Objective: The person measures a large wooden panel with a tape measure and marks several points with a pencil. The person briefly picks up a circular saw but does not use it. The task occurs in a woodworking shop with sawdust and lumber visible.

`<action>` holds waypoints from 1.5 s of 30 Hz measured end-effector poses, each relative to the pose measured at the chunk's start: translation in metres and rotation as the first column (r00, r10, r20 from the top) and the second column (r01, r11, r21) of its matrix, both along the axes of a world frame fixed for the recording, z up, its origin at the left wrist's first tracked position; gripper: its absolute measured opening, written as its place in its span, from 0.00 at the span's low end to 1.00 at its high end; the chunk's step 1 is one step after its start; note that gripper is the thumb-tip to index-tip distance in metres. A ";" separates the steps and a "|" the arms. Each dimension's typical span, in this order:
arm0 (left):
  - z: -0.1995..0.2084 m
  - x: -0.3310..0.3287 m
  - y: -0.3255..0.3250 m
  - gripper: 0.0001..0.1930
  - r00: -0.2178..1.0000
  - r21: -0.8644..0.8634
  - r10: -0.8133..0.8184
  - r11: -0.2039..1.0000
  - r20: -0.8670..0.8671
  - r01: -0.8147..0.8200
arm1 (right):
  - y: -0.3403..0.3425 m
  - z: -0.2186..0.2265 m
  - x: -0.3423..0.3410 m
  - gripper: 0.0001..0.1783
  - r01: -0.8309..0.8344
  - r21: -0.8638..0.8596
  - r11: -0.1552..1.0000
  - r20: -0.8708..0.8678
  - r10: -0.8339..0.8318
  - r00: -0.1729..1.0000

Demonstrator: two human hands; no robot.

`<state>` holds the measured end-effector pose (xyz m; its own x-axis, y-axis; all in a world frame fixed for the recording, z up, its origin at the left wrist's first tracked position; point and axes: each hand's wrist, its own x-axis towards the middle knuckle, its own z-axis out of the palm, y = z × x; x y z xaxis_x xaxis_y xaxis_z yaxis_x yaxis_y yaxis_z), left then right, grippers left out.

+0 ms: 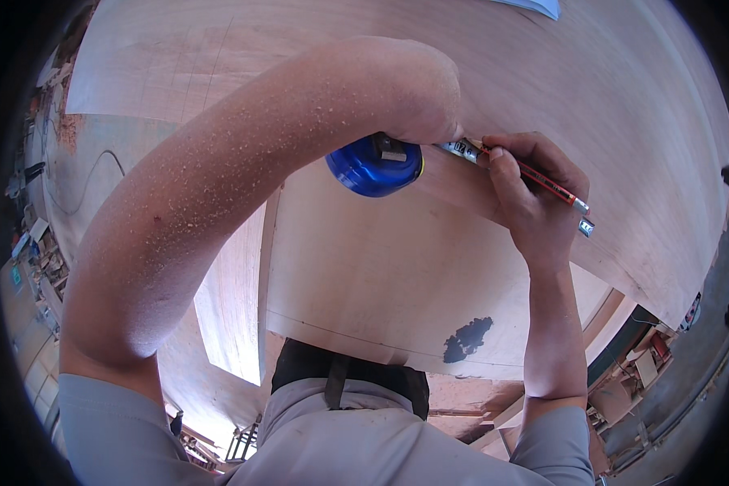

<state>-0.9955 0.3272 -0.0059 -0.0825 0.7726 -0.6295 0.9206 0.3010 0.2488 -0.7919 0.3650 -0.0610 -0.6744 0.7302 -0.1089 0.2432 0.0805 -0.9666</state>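
Observation:
A red pencil [549, 186] is gripped in my right hand [535, 182], its tip pointing left toward the wood. A tape measure with a blue case [373, 168] sits just below my left hand [433, 97]. Its metal blade [464, 150] runs rightward under my right hand, and the blade's end shows below the pencil's back end. My left forearm, dusted with wood particles, arches across the view. The left hand bends down beside the case, touching the blade area; its fingers are hidden. Beneath both hands lies a large pinkish wood sheet [624, 138].
Another pale board [364, 267] lies nearer my body, with a dark patch [467, 340] on it. White or bluish paper [543, 6] shows at the far edge. Offcuts [44, 267] are piled at the left, and wood scraps [636, 373] lie at the lower right. A thin cable [89, 190] curls at the left.

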 end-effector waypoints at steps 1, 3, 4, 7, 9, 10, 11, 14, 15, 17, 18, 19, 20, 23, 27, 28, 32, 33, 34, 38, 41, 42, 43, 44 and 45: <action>0.001 0.000 -0.001 0.22 1.000 0.006 0.005 1.000 -0.003 -0.005 | 0.000 0.001 -0.001 0.07 -0.001 0.007 1.000 0.005 0.001 1.000; 0.003 0.000 -0.003 0.21 1.000 0.017 0.012 1.000 -0.008 -0.012 | -0.001 0.002 -0.001 0.07 -0.001 0.022 1.000 0.017 0.001 1.000; 0.005 0.001 -0.003 0.21 1.000 0.010 0.016 1.000 -0.015 -0.016 | -0.001 0.002 -0.002 0.07 0.006 0.026 1.000 -0.001 -0.006 1.000; 0.006 0.001 -0.003 0.21 1.000 -0.008 0.022 1.000 -0.019 -0.022 | -0.002 -0.001 -0.003 0.06 0.026 0.030 0.999 -0.027 -0.025 0.999; 0.005 0.001 -0.002 0.21 1.000 -0.016 0.025 1.000 -0.009 -0.025 | -0.002 -0.002 -0.003 0.06 0.032 0.023 0.999 -0.021 -0.032 0.999; 0.006 0.002 -0.002 0.21 1.000 -0.009 0.021 1.000 -0.001 -0.021 | -0.001 -0.002 -0.002 0.06 0.029 0.032 0.999 -0.023 -0.029 0.999; 0.006 0.002 -0.001 0.21 1.000 -0.002 0.015 1.000 0.007 -0.015 | 0.000 -0.004 -0.001 0.06 0.028 0.040 0.999 -0.022 -0.027 0.999; -0.002 0.004 0.004 0.21 1.000 0.002 -0.004 1.000 0.021 0.004 | 0.001 -0.006 0.003 0.06 0.041 0.044 0.998 -0.011 -0.041 0.999; 0.001 0.002 0.000 0.21 1.000 -0.005 0.012 1.000 0.004 -0.012 | 0.000 -0.004 0.000 0.06 0.026 0.036 0.999 -0.025 -0.025 0.999; 0.010 -0.001 -0.007 0.21 0.999 -0.010 0.030 0.999 -0.028 -0.030 | -0.002 0.000 -0.005 0.06 0.003 0.029 1.000 -0.059 -0.001 0.998; 0.009 -0.001 -0.007 0.21 0.999 -0.008 0.022 1.000 -0.027 -0.022 | -0.002 -0.001 -0.005 0.06 0.008 0.031 1.000 -0.059 -0.006 0.998; 0.008 -0.001 -0.007 0.21 0.999 -0.004 0.019 1.000 -0.028 -0.019 | -0.002 -0.001 -0.005 0.06 0.007 0.035 0.999 -0.057 -0.005 0.998; 0.008 -0.001 -0.008 0.21 0.999 -0.001 0.018 1.000 -0.031 -0.018 | -0.003 -0.001 -0.006 0.06 0.003 0.038 0.999 -0.056 -0.001 0.998; -0.005 0.003 0.005 0.22 0.999 0.005 -0.038 0.999 0.004 0.038 | 0.001 -0.003 0.003 0.06 0.024 0.063 0.998 0.029 -0.026 0.999; 0.021 0.004 0.000 0.22 0.994 -0.062 0.110 0.992 0.005 -0.109 | -0.002 -0.002 -0.003 0.06 0.019 0.030 0.999 -0.050 -0.017 0.999; 0.017 0.002 -0.001 0.22 0.995 -0.049 0.097 0.994 -0.003 -0.097 | -0.002 -0.002 -0.004 0.06 0.030 0.034 0.999 -0.046 -0.028 0.999; 0.008 -0.002 0.000 0.22 0.997 -0.024 0.058 0.998 0.044 -0.057 | -0.002 -0.005 -0.004 0.06 0.065 0.037 0.997 -0.051 -0.063 0.997; 0.009 -0.002 0.001 0.22 0.996 -0.023 0.052 0.998 0.076 -0.051 | -0.002 -0.005 -0.004 0.06 0.070 0.036 0.997 -0.057 -0.068 0.996; 0.007 -0.002 0.000 0.22 0.998 -0.004 0.026 1.000 0.049 -0.026 | -0.002 -0.005 -0.004 0.06 0.072 0.037 0.997 -0.058 -0.070 0.996; 0.010 0.000 -0.001 0.21 0.997 -0.006 0.065 0.998 0.043 -0.065 | -0.002 -0.005 -0.005 0.06 0.081 0.026 0.996 -0.059 -0.079 0.995; 0.014 0.001 0.000 0.21 0.994 -0.022 0.099 0.995 0.053 -0.098 | -0.001 -0.004 -0.003 0.06 0.066 0.049 0.997 -0.044 -0.064 0.997; 0.013 0.001 0.000 0.21 0.995 -0.020 0.094 0.996 0.047 -0.093 | -0.001 -0.005 -0.002 0.06 0.057 0.064 0.996 -0.036 -0.054 0.998; 0.013 0.001 0.001 0.21 0.995 -0.031 0.090 0.996 0.041 -0.089 | -0.001 -0.004 -0.002 0.06 0.055 0.045 0.998 -0.037 -0.053 0.998; 0.014 0.001 0.002 0.21 0.996 -0.043 0.087 0.995 0.035 -0.085 | -0.002 -0.002 -0.003 0.06 0.053 0.026 0.998 -0.038 -0.052 0.998; 0.015 0.001 0.003 0.21 0.996 -0.053 0.086 0.995 0.029 -0.084 | -0.002 -0.001 -0.003 0.06 0.048 0.008 0.999 -0.039 -0.048 0.998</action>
